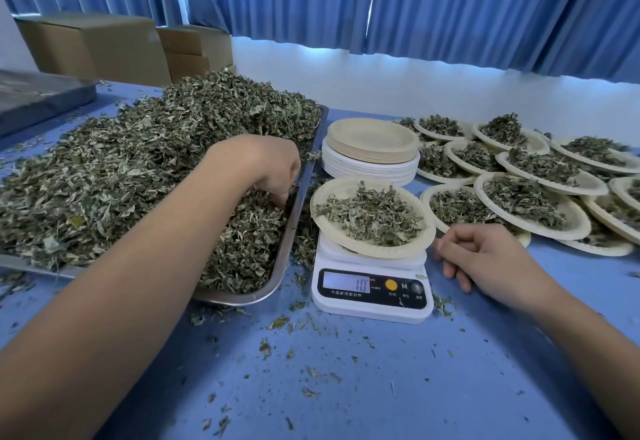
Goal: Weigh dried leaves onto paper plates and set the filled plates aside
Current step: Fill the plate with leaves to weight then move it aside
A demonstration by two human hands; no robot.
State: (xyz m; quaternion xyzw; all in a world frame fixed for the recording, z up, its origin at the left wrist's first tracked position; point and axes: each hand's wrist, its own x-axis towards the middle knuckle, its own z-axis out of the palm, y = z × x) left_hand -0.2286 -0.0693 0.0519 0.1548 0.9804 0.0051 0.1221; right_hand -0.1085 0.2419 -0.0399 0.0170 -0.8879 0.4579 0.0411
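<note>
- Left hand [266, 165] is left of the kitchen scale [372, 287]. Its fingers curl down into the dried leaves [138, 169] in the steel tray [249, 297], grabbing a clump.
- Right hand [485, 256] rests just right of the scale on the blue table [346, 387], fingers loosely curled, holding nothing.
- Paper plate [337, 231] sits on the scale with leaves on it; we read 10 on the display.
- Stack of empty plates [372, 148] is just behind the scale.
- Filled plates [571, 223] overlap to the right of and behind the scale.
- We see leaf crumbs scattered in front of the scale.

Open table [346, 387] before scale [372, 287]; filled plates [533, 197] right
</note>
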